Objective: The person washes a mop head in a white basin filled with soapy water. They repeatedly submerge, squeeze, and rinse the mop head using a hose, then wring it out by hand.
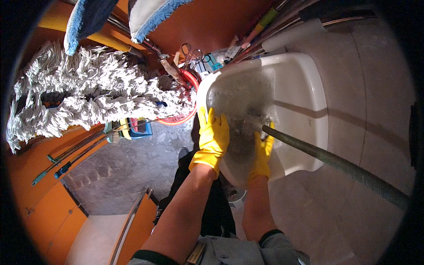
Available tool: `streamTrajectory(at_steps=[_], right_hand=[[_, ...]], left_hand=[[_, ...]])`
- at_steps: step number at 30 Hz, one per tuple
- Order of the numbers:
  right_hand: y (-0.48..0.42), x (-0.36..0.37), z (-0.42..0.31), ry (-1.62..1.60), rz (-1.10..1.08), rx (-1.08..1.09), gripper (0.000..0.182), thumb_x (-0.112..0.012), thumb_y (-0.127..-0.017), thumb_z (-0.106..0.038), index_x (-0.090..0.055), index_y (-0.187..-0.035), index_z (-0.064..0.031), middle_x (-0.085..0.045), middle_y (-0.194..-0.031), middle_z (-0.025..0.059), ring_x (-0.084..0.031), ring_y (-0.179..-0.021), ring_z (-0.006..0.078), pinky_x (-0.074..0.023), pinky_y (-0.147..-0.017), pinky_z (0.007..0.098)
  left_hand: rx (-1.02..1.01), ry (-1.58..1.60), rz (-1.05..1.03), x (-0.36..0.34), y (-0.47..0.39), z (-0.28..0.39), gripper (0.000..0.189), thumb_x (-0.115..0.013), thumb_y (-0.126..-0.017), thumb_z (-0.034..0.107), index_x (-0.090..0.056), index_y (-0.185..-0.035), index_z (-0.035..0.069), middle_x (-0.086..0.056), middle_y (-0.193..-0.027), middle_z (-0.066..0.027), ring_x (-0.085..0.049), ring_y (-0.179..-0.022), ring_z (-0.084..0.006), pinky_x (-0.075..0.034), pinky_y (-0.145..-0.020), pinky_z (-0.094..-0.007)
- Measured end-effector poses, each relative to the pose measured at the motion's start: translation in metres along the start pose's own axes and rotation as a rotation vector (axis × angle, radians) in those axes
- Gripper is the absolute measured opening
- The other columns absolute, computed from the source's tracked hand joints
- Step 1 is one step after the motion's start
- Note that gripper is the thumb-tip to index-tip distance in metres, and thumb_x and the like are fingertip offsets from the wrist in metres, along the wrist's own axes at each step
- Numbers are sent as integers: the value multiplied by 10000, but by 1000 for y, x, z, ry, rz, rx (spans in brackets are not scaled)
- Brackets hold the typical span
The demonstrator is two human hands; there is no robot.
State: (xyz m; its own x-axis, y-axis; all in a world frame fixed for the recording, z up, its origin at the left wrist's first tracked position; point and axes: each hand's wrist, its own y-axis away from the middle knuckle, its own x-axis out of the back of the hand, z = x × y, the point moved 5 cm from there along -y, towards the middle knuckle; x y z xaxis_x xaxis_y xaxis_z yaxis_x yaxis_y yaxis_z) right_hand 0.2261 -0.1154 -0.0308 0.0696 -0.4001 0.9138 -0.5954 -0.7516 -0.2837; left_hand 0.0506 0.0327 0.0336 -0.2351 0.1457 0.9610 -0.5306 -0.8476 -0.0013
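A white ceramic sink [316,99] lies in front of me, its basin holding greyish water [237,89]. My left hand [213,135], in a yellow rubber glove, rests at the left rim with fingers spread. Inside the basin is my right hand [263,154], also gloved in yellow, close to the mouth of a green ribbed hose [318,152]. Water seems to spray from that mouth. Something pale and dark shows between the right thumb and fingers; blur and the hose hide what it is and whether it is gripped.
White string mop heads [89,86] hang at left, beside blue-edged flat mop pads [155,16]. A red-rimmed bucket [190,78] stands against the sink. Brushes and a blue dustpan [142,129] hang near an orange partition [56,205]. Long poles [261,26] lean behind the basin.
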Motion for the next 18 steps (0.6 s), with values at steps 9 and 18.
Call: streamTrajectory(at_steps=[9, 18], right_hand=[[42, -120, -49, 440, -1013, 123, 412, -589, -996, -333, -685, -1327, -109, -701, -1279, 174, -647, -1197, 390, -465, -1090, 472], [86, -155, -14, 54, -1195, -7, 350, -549, -993, -229, -727, -1239, -54, -735, -1173, 157, -685, -1074, 358, -523, -975, 446]], left_hand=[[-31, 205, 216, 13, 2, -2, 356, -691, -818, 153, -700, -1127, -23, -713, -1063, -193, -603, -1209, -412, -321, -1139, -718], [-56, 141, 210, 16, -1, 0, 342, -695, -807, 146, -710, -1116, 1, -715, -1060, -173, -612, -1196, -411, -331, -1133, -711]])
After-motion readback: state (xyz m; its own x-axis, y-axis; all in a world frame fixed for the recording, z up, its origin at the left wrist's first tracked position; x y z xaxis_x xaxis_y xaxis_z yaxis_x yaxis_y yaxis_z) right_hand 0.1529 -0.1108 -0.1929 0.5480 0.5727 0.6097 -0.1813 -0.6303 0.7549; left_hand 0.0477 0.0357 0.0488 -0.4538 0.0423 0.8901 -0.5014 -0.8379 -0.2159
